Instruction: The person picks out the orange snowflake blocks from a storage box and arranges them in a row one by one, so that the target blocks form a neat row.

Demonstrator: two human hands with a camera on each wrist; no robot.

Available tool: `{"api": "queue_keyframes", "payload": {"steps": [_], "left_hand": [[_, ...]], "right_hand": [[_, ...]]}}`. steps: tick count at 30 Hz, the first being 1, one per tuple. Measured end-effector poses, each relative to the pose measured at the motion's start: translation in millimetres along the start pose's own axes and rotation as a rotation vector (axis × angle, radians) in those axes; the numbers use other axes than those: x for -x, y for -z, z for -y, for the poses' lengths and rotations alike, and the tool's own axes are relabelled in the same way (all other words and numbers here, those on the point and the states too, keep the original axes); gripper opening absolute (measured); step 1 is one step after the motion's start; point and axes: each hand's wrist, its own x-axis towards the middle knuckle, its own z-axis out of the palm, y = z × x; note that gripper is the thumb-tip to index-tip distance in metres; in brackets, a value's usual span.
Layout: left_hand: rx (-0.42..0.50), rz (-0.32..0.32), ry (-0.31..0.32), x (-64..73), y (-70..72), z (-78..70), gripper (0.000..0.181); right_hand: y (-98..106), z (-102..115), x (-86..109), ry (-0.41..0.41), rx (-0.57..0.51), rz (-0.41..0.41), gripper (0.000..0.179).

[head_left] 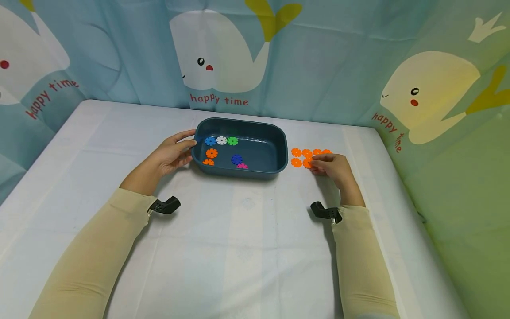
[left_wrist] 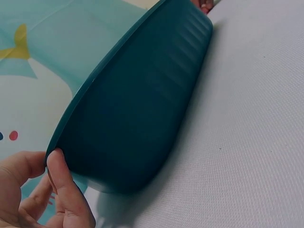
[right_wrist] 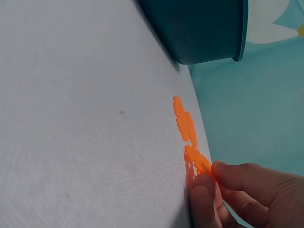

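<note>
Looking down from the head view, the dark teal tray [head_left: 279, 146] sits mid-table with its long side running left to right, and loose snowflake discs lie inside it: blue, white, green, orange and pink. The left hand [head_left: 172, 154] rests against the tray's left end, thumb at the rim and fingers curved against the wall. Just right of the tray, apart from it, a cluster of orange discs [head_left: 301, 157] lies flat in two short rows on the white tablecloth [head_left: 239, 248]. The right hand [head_left: 332, 167] is at the cluster's near right corner, so the discs stretch away to the left of its fingertips, toward the tray.

From the left wrist, the thumb [left_wrist: 61, 183] presses the tray's rim [left_wrist: 102, 80], the other fingers loosely curled beneath.

From the right wrist, thumb and forefinger [right_wrist: 237, 173] pinch the nearest orange disc [right_wrist: 202, 164] at its edge; the rest of the row runs on toward the tray's corner [right_wrist: 223, 33].
</note>
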Motion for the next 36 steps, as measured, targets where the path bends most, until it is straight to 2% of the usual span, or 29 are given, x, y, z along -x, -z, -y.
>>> {"api": "queue_keyframes", "payload": {"steps": [8, 12, 18, 22, 25, 29, 36], "left_hand": [[0.004, -0.003, -0.001, -0.2, 0.4, 0.8, 0.055], [0.004, -0.007, 0.000, -0.2, 0.1, 0.8, 0.055], [-0.011, -0.023, 0.004, -1.5, -2.5, -1.0, 0.055], [-0.030, -0.023, 0.011, -1.4, -3.2, -1.7, 0.055], [-0.029, -0.017, 0.015, -0.5, -3.0, -2.1, 0.055], [-0.024, -0.016, 0.018, 0.5, -2.4, -2.5, 0.056], [-0.027, -0.025, 0.019, -0.4, -2.4, -2.5, 0.055]], "right_hand": [[4.9, 3.4, 2.9, -0.015, 0.146, 0.004, 0.042], [6.7, 5.3, 3.3, -0.012, 0.157, -0.009, 0.043], [-0.8, 23.0, 10.9, 0.011, 0.067, -0.037, 0.044], [-14.7, 42.2, 17.6, 0.080, 0.013, 0.011, 0.045], [-27.8, 58.9, 20.2, 0.121, 0.023, 0.028, 0.043], [-48.5, 80.0, 18.1, 0.161, 0.063, 0.049, 0.036], [-98.5, 103.0, 7.5, 0.181, 0.167, 0.179, 0.033]]}}
